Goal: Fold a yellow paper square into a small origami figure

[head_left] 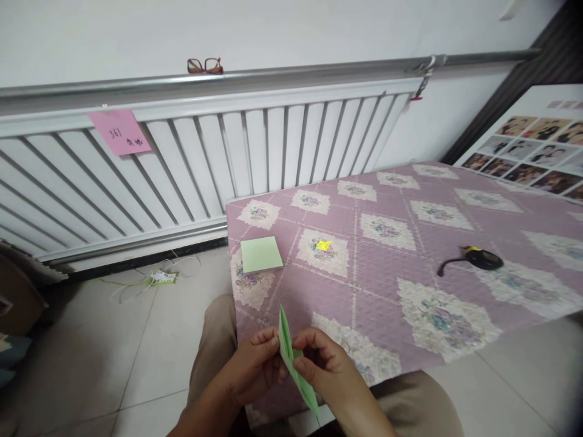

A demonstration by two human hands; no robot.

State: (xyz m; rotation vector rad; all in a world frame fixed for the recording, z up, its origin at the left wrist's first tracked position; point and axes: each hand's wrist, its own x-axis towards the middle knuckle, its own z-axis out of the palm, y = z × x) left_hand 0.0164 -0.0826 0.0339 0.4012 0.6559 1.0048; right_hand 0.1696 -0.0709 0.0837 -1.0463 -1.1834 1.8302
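A folded piece of light green paper [290,347] is held up between my two hands, just over the table's near edge. It is seen almost edge-on, with its layers slightly apart at the top. My left hand [257,367] pinches it from the left side. From the right, the thumb and fingers of my right hand [325,364] are closed on it near its middle. Beyond my hands lies a stack of pale green square paper [261,254]. To the right of the stack is a small yellow folded paper piece [323,245].
A purple flowered cloth covers the table [328,291]. On its right side rests a dark object with a curved cord-like end [483,259]. Behind stand a white radiator [264,145] with a pink note [121,132], and glasses [204,65] on the pipe. A power strip [163,277] lies on the floor.
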